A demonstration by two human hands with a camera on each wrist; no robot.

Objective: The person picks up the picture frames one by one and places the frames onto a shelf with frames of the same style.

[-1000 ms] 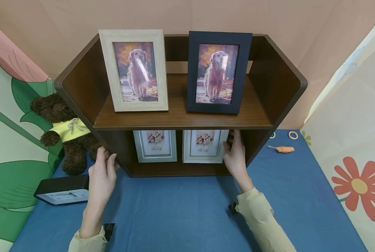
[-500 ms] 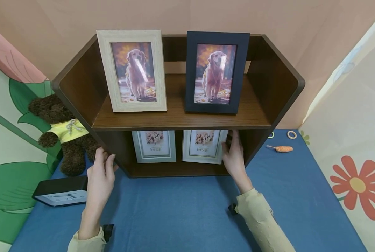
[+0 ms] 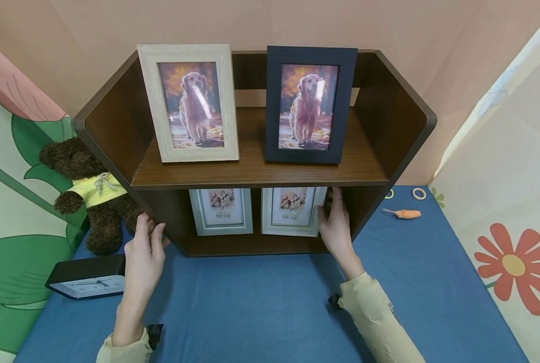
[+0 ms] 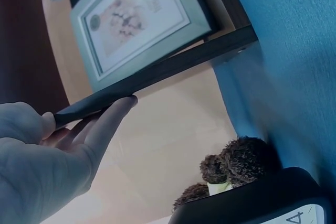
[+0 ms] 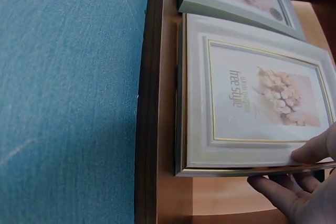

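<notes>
My left hand (image 3: pixel 144 257) grips the front edge of the left side panel of a dark brown two-tier shelf (image 3: pixel 261 174). In the left wrist view the thumb and fingers lie on opposite sides of that panel (image 4: pixel 157 72). On the lower tier, my right hand (image 3: pixel 337 229) pinches the right edge of a white picture frame (image 5: pixel 199 103) with gold trim, thumb on its front and fingers behind. A grey-green picture frame (image 3: pixel 247 217) stands to its left. Above them, a cream picture frame (image 3: pixel 231 111) and a dark blue picture frame (image 3: pixel 347 106) stand on the upper tier.
Left of the shelf, a brown teddy bear (image 3: pixel 102 212) in a yellow top sits behind a black clock (image 3: pixel 86 267). A small orange carrot-like toy (image 3: pixel 406 214) and two rings, one pale (image 3: pixel 419 189) and one green (image 3: pixel 390 193), lie right on the blue cloth (image 3: pixel 252 307).
The whole head view has shifted slightly. The white picture frame's right end has come forward very slightly with my right hand. My left hand keeps its grip on the shelf panel.
</notes>
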